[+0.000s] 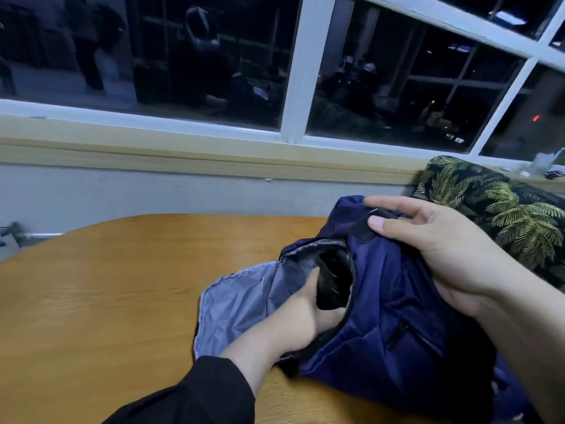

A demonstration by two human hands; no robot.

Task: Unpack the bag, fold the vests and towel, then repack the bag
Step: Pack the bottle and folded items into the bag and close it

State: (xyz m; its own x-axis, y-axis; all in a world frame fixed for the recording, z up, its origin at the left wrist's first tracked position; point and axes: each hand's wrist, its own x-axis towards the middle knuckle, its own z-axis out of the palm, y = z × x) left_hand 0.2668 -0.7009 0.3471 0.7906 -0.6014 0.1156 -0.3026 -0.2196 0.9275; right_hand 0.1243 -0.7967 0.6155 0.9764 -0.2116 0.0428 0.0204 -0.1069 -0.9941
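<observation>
Navy bag (376, 304) on table, left hand (293, 319) reaching inside, grip hidden, right hand (440, 249) pinching its top

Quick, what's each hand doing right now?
Left hand: reaching inside the open navy backpack, fingers curled round something black.
Right hand: gripping the black handle at the backpack's top.

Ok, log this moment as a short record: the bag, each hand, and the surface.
bag: navy bag on the wooden table, flap open, grey lining showing
left hand: left hand reaching into the opening, grips something dark; fingers partly hidden
right hand: right hand holds the bag's top by a black strap
beside: leaf-print cushion
</observation>
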